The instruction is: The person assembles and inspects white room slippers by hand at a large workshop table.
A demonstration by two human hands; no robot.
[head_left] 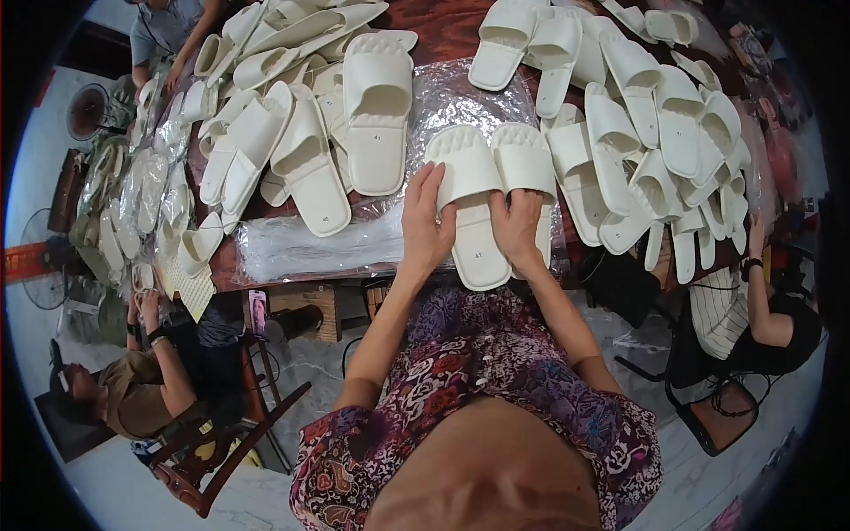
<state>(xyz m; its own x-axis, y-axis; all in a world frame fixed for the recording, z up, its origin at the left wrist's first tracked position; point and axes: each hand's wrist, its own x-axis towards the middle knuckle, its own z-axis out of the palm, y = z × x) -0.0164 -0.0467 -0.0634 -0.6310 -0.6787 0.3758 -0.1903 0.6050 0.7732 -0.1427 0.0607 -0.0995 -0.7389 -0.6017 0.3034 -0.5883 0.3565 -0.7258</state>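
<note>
Two cream slippers with padded toe edges lie side by side in front of me, toes pointing away. My left hand [429, 221] is closed on the outer side of the left slipper [471, 168], thumb by the strap opening and fingers along its outside. With fingertips tucked under the strap of the right slipper [526, 162], my right hand [518, 228] grips that one; the strap hides the fingertips. The left slipper's heel end sits nearer to me and partly covers the right one. Beneath and beyond them is crinkled clear plastic [460, 96].
Piles of cream slippers lie left [310, 164] and right [677, 119] on the dark red table [429, 18]. A bundle of clear plastic bags [319, 243] lies along the near edge. People sit at left [142, 389] and right [753, 310]; another is at far left [168, 35].
</note>
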